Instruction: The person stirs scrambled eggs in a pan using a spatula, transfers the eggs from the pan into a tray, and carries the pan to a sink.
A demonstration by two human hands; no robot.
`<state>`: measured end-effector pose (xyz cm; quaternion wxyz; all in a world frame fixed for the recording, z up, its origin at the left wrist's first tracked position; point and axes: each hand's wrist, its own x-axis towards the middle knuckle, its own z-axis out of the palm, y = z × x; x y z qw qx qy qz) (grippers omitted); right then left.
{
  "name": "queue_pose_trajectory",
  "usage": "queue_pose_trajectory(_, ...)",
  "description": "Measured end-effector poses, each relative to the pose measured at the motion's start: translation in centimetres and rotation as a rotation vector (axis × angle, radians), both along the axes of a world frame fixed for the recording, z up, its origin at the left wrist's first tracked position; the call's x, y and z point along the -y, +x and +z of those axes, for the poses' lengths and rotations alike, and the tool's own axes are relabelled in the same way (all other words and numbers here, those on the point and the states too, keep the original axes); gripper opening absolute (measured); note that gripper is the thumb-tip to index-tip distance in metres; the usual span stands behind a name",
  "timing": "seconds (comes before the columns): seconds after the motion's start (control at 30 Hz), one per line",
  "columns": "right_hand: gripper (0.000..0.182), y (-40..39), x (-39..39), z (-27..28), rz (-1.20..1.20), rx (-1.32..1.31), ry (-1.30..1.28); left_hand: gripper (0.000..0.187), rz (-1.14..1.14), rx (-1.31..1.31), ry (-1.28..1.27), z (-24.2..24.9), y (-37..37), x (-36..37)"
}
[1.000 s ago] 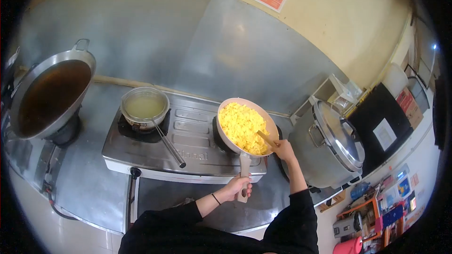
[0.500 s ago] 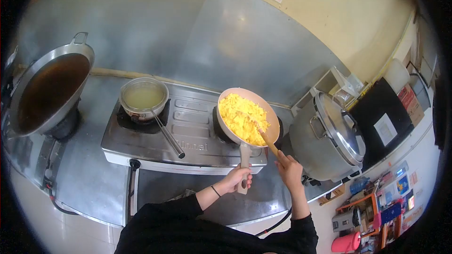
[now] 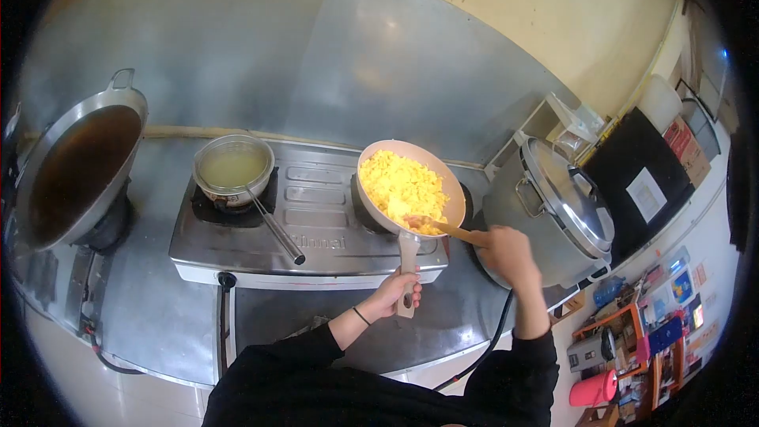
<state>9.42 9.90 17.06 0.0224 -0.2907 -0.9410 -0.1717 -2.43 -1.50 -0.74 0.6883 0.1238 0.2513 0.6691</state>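
Note:
My left hand (image 3: 394, 294) is closed around the beige handle of a frying pan (image 3: 452, 184) on the right burner. Yellow scrambled eggs (image 3: 403, 182) fill much of the pan. In my right hand (image 3: 510, 253) is a wooden spatula (image 3: 461, 232), gripped by its handle. The spatula's blade reaches into the eggs at the pan's near right side, partly covered by them. Both wrists stretch forward from black sleeves.
Left of the pan, a small pot (image 3: 232, 168) with pale liquid and a long-handled strainer (image 3: 277, 229) sits on the gas stove (image 3: 316, 261). A large wok (image 3: 83, 158) of dark oil stands far left. A big lidded pot (image 3: 514, 213) is close on the right.
My right hand has swung right and slightly up, bringing the spatula to a flatter angle and its blade nearer the handle side of the pan. My left hand keeps its grip.

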Motion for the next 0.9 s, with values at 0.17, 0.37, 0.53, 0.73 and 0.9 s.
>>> queue_pose_trajectory(0.17,0.014,-5.2,2.0,-3.4,0.02,-0.057,0.159,0.028,-0.018,0.003,0.028,-0.8,-0.3,-0.4)
queue_pose_trajectory(0.37,0.022,-6.3,-3.5,-5.4,-0.056,-0.154,0.135,0.029,-0.011,-0.021,0.031,-1.0,-0.1,-0.3)
queue_pose_trajectory(0.53,0.029,-1.7,0.3,4.5,-0.065,-0.17,-0.019,0.029,-0.013,-0.011,0.014,-0.3,-0.2,0.0)
queue_pose_trajectory(0.73,0.017,-3.5,4.0,2.9,0.039,0.035,0.078,0.031,-0.008,-0.004,0.035,-0.8,-0.1,-0.3)
queue_pose_trajectory(0.9,0.011,-8.0,2.2,-3.3,-0.064,-0.012,0.213,0.03,0.034,0.002,0.041,-0.8,0.1,-0.2)
